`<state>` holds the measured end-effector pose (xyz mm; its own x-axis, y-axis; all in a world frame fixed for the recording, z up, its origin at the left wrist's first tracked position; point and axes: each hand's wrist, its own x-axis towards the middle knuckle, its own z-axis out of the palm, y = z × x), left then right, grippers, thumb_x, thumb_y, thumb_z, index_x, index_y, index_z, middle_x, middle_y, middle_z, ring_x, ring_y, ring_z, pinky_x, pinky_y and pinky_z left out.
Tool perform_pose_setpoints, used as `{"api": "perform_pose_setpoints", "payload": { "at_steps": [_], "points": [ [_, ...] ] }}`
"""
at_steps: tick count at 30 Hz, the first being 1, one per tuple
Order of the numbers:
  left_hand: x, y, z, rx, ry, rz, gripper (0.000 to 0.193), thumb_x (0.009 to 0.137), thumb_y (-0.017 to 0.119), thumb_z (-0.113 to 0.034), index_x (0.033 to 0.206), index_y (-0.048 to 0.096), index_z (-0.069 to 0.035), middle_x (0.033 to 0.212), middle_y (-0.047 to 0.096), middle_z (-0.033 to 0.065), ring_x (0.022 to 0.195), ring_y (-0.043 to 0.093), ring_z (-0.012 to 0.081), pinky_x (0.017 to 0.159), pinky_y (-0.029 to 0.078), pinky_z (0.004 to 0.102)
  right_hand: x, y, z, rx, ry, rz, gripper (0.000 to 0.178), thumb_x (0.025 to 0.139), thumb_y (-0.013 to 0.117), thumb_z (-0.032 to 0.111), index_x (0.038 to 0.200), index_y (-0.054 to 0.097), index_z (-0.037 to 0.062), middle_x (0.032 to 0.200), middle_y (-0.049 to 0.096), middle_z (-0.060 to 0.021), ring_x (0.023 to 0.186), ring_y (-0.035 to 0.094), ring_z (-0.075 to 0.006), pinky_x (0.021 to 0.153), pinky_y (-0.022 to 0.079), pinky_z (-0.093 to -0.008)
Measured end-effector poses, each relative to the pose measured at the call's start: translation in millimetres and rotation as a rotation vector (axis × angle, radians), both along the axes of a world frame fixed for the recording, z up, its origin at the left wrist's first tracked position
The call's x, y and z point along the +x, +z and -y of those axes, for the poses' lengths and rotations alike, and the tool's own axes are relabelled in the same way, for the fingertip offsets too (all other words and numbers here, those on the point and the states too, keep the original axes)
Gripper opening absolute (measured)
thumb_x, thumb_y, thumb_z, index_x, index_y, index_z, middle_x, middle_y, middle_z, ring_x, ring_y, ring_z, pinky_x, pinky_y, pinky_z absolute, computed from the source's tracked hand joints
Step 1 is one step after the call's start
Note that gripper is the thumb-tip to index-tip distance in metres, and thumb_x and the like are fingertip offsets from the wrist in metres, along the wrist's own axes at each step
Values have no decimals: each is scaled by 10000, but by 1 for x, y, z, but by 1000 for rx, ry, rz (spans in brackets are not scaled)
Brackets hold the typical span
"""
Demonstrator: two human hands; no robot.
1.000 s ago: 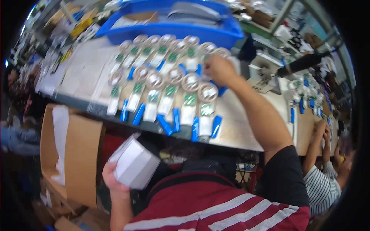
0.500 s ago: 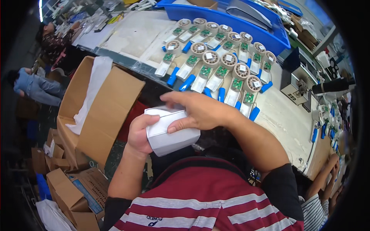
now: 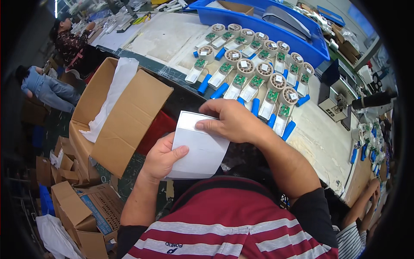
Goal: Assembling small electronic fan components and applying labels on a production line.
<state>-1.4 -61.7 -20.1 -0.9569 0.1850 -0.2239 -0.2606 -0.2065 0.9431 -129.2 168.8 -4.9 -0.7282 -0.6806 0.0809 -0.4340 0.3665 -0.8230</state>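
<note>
A plain white cardboard box point(image 3: 199, 152) is held up in front of my body, one broad side facing me. My left hand point(image 3: 160, 157) grips its left side, the thumb lying across the front. At the upper right end, my right hand point(image 3: 233, 121) pinches the box, thumb pressed on the narrow top panel and fingers curled over the far edge. What the box contains cannot be seen. Beyond it, small fan assemblies point(image 3: 246, 67) with round cream housings, green circuit boards and blue cylindrical cells lie in rows on the workbench point(image 3: 312, 144).
Left of me stands a large open cardboard carton point(image 3: 129, 118) with white sheet lining. More cartons point(image 3: 92, 211) lie at lower left. A long blue bin point(image 3: 258, 32) lines the bench's far side. A metal-cased device point(image 3: 336, 97) stands right. Co-workers are at far left and lower right.
The box has turned so a broad side faces me. My right hand has shifted to its upper edge, fingers now curled over it. The view has moved slightly left.
</note>
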Motion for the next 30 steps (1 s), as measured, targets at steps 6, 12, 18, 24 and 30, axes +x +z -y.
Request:
{"api": "perform_pose_setpoints", "payload": {
  "at_steps": [6, 12, 18, 24, 30],
  "points": [
    [-16, 1, -12, -21, -108, -17, 393, 1008, 646, -30, 1392, 618, 47, 1145, 766, 192, 890, 750, 197, 790, 595, 260, 0, 3, 4, -111, -43, 62, 206, 1015, 734, 213, 895, 706, 48, 739, 629, -9, 626, 520, -118, 605, 460, -276],
    [-26, -12, -13, -47, -166, -70, 322, 990, 670, -28, 1301, 681, 53, 1057, 784, 172, 848, 742, 185, 762, 584, 251, -3, -23, 3, -231, 56, 417, 192, 1032, 712, 202, 909, 720, 55, 753, 642, 12, 642, 519, -88, 605, 442, -252],
    [-30, -21, -15, -137, -234, -123, 254, 971, 679, -17, 1211, 732, 49, 982, 794, 139, 816, 733, 176, 759, 574, 254, 1, -51, 0, -347, 74, 765, 180, 1039, 709, 184, 897, 711, 74, 776, 651, 29, 675, 515, -58, 619, 429, -233],
    [-37, -8, -19, -289, -278, -125, 293, 968, 679, -15, 1256, 708, 29, 1027, 790, 131, 838, 724, 168, 783, 564, 256, 0, -36, -9, -334, -39, 540, 123, 984, 751, 120, 893, 700, 56, 814, 648, -6, 682, 525, -87, 627, 435, -240],
    [-36, -9, -31, -182, -189, -89, 361, 971, 671, 0, 1331, 638, 8, 1147, 761, 132, 963, 708, 155, 849, 555, 260, 22, -8, -21, -237, -334, -316, 82, 899, 781, 36, 947, 714, 36, 875, 628, -58, 701, 551, -155, 638, 458, -266]
  ]
}}
